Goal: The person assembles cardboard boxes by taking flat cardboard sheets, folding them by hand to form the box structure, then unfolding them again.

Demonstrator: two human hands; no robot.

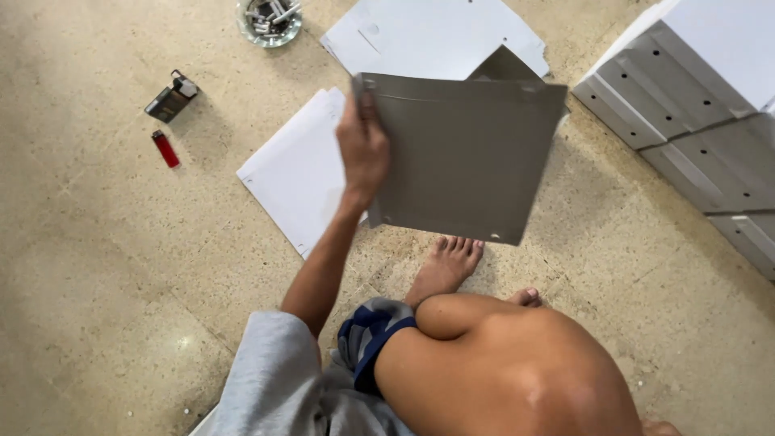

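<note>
The left hand (363, 149) has its fingers shut tight on the edge of a grey metal sheet (468, 157). Gripping firm should keep it steady. White papers (299, 173) lie just under the fingers. Stacked grey panels (686, 105) sit farther off. The right hand is not in view.

Left of the hand lie a red lighter (165, 148) and dark pack (171, 98); beyond it, a glass ashtray (270, 20).

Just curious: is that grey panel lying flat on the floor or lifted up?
Lifted: the left hand grips the grey panel by its edge, above the floor.
</note>
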